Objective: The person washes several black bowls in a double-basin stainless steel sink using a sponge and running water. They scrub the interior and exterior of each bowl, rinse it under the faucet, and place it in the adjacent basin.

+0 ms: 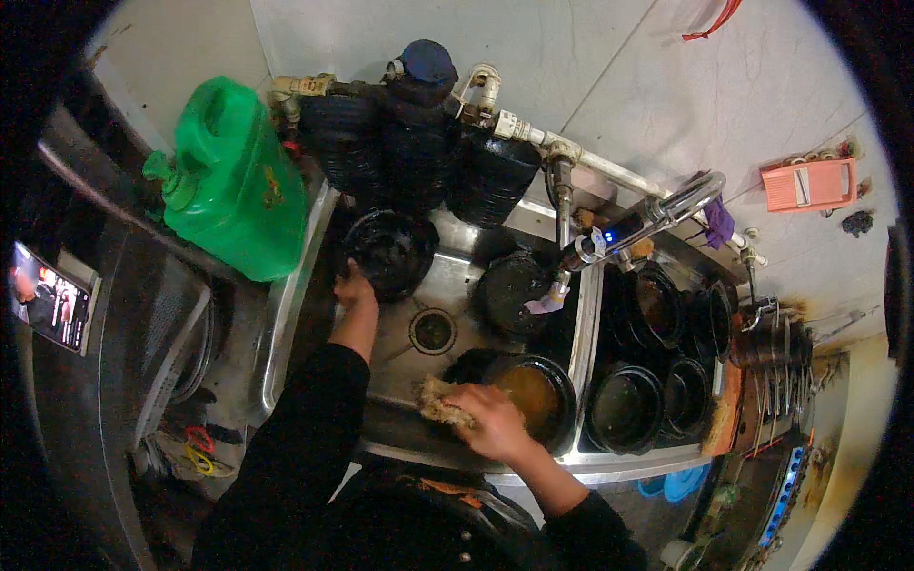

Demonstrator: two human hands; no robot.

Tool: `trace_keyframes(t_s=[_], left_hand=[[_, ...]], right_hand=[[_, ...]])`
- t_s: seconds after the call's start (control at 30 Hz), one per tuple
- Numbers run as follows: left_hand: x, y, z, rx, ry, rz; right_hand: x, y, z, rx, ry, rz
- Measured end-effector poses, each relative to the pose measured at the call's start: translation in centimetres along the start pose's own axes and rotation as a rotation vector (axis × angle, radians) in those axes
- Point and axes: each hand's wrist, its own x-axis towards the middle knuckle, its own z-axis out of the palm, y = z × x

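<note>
My left hand (355, 287) grips the near-left rim of a black bowl (391, 251), tilted in the left basin of a stainless steel sink (389, 339). In my right hand (493, 422) is a tan, rough scrubber (437, 403), held low over the front of that basin. Just beyond this hand stands a round black pot (553, 389) of brownish liquid, partly covered by it. Between my hands lies the drain (433, 330). Further back, another dark bowl (515, 292) sits under the faucet (571, 257), whose spout end has cloth or plastic around it.
Tall stacks of black bowls (418, 153) line the sink's back. A green plastic jug (232, 189) stands at the left rim. Several black pots (626, 408) fill the right basin. White pipes (614, 168) run along the wall. A lit phone (51, 296) rests far left.
</note>
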Motion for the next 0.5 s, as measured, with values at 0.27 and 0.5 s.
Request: trace_keyframes(t_s=[0.27, 0.5], left_hand=[[-3.6, 1.8, -3.4, -0.088, 0.089, 0.055], [-2.7, 0.4, -3.9, -0.336, 0.115, 0.124]], right_hand=[[-0.1, 1.1, 0.4, 0.074, -0.045, 0.065], [0.1, 1.1, 0.4, 0.091, -0.065, 0.072]])
